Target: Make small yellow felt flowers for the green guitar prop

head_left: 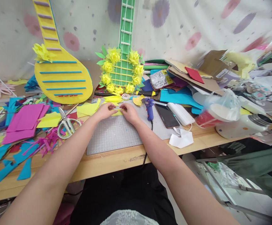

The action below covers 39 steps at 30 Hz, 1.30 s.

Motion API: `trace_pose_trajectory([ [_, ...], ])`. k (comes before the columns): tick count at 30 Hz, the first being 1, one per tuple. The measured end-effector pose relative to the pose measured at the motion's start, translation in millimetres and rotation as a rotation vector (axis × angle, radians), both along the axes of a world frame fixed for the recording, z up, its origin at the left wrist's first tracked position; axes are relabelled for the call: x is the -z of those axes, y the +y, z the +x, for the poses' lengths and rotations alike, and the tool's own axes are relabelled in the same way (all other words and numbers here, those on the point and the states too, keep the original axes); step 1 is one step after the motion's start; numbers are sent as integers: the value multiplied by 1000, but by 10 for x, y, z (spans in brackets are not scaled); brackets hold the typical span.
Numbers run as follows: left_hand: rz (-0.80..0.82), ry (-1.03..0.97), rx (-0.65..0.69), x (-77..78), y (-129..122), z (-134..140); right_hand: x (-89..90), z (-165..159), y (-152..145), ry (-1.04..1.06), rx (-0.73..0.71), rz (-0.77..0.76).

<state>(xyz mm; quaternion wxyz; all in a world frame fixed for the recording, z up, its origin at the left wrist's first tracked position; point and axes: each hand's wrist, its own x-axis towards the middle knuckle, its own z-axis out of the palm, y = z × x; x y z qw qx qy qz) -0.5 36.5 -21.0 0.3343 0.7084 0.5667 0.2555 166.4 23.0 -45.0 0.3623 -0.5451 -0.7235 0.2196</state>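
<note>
Both hands meet over the far part of a grey cutting mat (110, 134). My left hand (107, 111) pinches one end of a small yellow paper piece (117, 112), fingertips closed on it. At its other end my right hand (129, 112) grips the same piece between thumb and fingers. More yellow paper (112, 99) lies just behind the hands, and a yellow sheet (87, 108) is to the left. A purple glue gun (149, 109) rests right of my right hand. Scissors (67, 124) lie left of the mat.
A yellow paper instrument (63, 79) and a green one with yellow flowers (123, 70) stand at the back. Magenta paper (24, 122) and blue scraps cover the left. A phone (167, 115), a white power bank (180, 113), a bagged cup (217, 114) and a bottle (239, 126) sit right.
</note>
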Motion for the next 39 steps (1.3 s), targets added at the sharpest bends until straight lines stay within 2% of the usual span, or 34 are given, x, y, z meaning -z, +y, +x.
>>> trace_pose_trajectory([
  [8, 218, -17, -73, 159, -192, -92, -39, 26, -49, -64, -61, 6],
  [14, 410, 149, 61, 161, -238, -123, -49, 53, -75, -138, -83, 23],
  [18, 473, 233, 145, 144, -262, -152, -83, 73, -121, -173, -137, 24],
  [28, 449, 320, 159, 76, -324, -122, -57, 55, -134, -193, -81, 37],
  [33, 407, 358, 105, 58, -348, -100, -77, 64, -160, -217, -138, 14],
  [36, 395, 324, 93, 58, -350, -78, -92, 53, -164, -144, -169, -13],
  [39, 356, 201, 33, 56, -340, -27, -95, 34, -135, 57, -186, -63],
])
